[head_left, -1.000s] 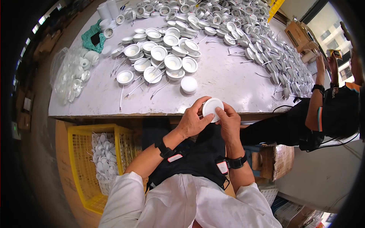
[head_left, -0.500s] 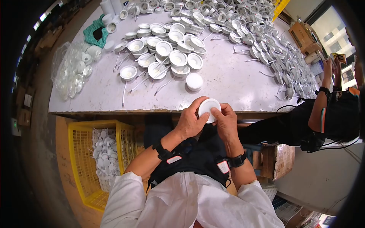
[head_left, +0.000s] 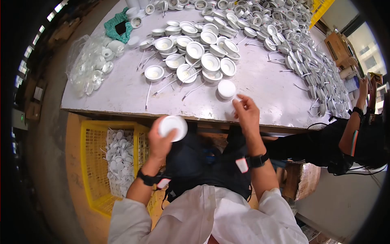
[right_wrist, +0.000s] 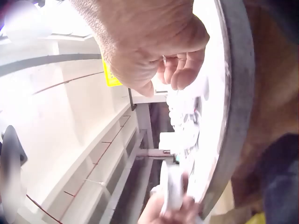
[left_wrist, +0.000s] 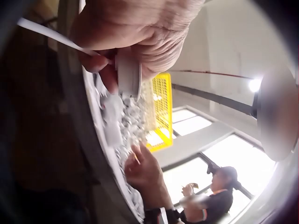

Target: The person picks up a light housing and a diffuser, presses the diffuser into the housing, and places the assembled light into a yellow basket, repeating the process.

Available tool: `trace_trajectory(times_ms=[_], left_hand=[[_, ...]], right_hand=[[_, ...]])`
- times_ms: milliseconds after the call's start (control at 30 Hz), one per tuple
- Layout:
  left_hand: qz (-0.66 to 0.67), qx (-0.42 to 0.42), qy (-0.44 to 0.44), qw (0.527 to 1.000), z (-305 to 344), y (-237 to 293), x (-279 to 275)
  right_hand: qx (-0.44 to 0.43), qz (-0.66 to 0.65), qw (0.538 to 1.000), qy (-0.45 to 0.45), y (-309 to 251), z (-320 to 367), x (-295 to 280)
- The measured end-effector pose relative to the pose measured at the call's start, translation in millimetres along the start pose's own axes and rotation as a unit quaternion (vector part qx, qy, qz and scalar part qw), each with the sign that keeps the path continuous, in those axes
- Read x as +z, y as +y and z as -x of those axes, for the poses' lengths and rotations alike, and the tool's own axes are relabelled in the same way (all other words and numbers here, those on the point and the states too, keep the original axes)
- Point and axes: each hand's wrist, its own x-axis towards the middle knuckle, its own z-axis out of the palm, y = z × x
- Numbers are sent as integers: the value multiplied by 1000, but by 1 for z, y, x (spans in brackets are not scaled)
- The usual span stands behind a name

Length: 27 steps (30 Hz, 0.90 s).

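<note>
My left hand [head_left: 159, 140] holds a white round downlight [head_left: 172, 128] in front of the table edge, thumb over its white face. In the left wrist view a white cable [left_wrist: 49, 32] runs out from the held downlight [left_wrist: 129, 77]. My right hand [head_left: 247, 113] is raised over the table's front edge, fingers loosely bent and nothing seen in them. Its fingertips are close to a small stack of white discs [head_left: 226, 88]. Behind the stack lies a pile of downlights [head_left: 195, 50], with their cables trailing over the tabletop.
More downlights [head_left: 300, 67] cover the table's back and right. A clear plastic bag of white parts [head_left: 91, 67] and a green bag [head_left: 118, 26] lie at the left. Below the edge stands a yellow crate [head_left: 91, 162] of white pieces. Another person [head_left: 345, 134] sits at the right.
My right hand has let go of the downlight and moved up toward the disc stack. My left hand has carried the downlight left and slightly down. The head view has shifted a little.
</note>
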Motion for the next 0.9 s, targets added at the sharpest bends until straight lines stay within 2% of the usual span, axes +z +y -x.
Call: trace_trajectory(times_ms=[67,100,133,167,200,233,300,333,400,467,500,567,600,767,800,867,900], left_hand=[[27,-84,83,993,3,-19,-61],[2,-88,137,987,5,-37,-93],[-60,-147,189,969,9,-46,-124],[-100,-150,230,956,14,-86,-170],[-155,-181,262,935,21,-98,-200],[-171,-207,274,923,32,-110,-231],[-184,-274,306,893,57,-126,-276],[-199,-229,327,895,75,-153,-303],[-212,-271,339,876,102,-154,-317],[-279,-309,362,834,135,-194,-359],[-280,-310,355,836,149,-209,-371],[-319,-319,412,791,173,-232,-390],[-318,-319,413,792,181,-242,-400],[-486,-443,298,692,206,-277,-430],[-480,-444,304,693,203,-267,-415],[-525,-306,292,739,181,-230,-370],[-529,-282,279,750,167,-229,-364]], right_hand=[[-13,24,999,27,2,-20,2],[-15,53,998,25,4,-29,4],[-16,81,996,23,7,-36,6],[-17,81,996,20,11,-44,7],[-40,109,993,21,16,-49,6],[-61,136,989,22,21,-51,8],[-28,101,994,21,16,-46,11],[-33,89,995,23,15,-45,11],[-42,80,995,30,19,-53,9],[-20,37,998,36,15,-48,9],[-7,-11,999,32,13,-47,10],[-5,-11,999,38,14,-46,10],[0,-17,999,42,16,-47,10],[-3,-58,998,34,13,-45,10],[14,-63,997,41,12,-45,11],[33,-85,994,52,17,-47,10],[32,-84,995,49,19,-47,9]])
